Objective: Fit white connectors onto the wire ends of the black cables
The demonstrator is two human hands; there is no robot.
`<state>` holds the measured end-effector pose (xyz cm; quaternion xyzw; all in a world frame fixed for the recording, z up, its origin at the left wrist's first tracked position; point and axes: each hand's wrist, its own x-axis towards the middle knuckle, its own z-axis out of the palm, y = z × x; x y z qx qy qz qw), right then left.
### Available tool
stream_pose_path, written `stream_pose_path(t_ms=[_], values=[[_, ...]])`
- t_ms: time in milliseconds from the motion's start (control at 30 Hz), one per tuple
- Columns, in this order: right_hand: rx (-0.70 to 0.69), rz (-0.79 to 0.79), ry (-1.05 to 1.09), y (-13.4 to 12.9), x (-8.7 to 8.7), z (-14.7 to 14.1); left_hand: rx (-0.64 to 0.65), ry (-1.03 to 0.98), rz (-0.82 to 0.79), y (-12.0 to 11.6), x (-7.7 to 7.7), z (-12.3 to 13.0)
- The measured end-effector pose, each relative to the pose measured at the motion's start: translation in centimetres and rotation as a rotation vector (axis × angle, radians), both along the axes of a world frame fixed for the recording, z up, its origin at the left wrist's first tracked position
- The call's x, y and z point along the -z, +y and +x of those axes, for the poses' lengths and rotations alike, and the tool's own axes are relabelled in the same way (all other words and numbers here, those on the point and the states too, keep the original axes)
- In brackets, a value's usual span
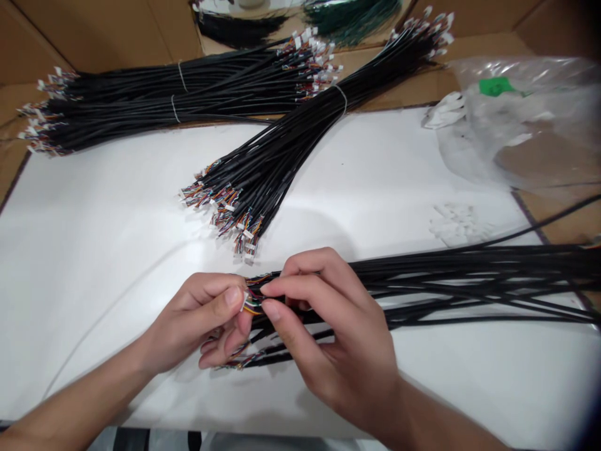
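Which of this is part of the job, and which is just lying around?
In hand:
left hand
right hand
loose black cable bunch

Lying about:
tied black cable bundle
second tied bundle
green wire bundle
clear plastic bag
small white parts

The black cables (446,282) are showing red, orange and blue wires (253,300) beside white connectors (243,301)
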<state>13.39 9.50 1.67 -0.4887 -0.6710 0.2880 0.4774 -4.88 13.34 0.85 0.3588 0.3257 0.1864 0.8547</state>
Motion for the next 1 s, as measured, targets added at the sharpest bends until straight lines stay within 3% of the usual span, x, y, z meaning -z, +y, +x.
stream_pose_path(t_ms=[133, 533, 1000], values=[[0.004, 0.058, 0.021, 0.09, -0.07, 0.0, 0.026, 0.035, 0.03, -0.07, -0.2, -0.05], [-0.005, 0.019, -0.018, 0.04, 0.17, 0.06, 0.026, 0.079, 0.154, -0.32, 0.18, 0.06], [-0.059, -0.19, 0.15, 0.37, -0.6, 0.35, 0.009, 0.129, 0.165, -0.35, 0.23, 0.21]])
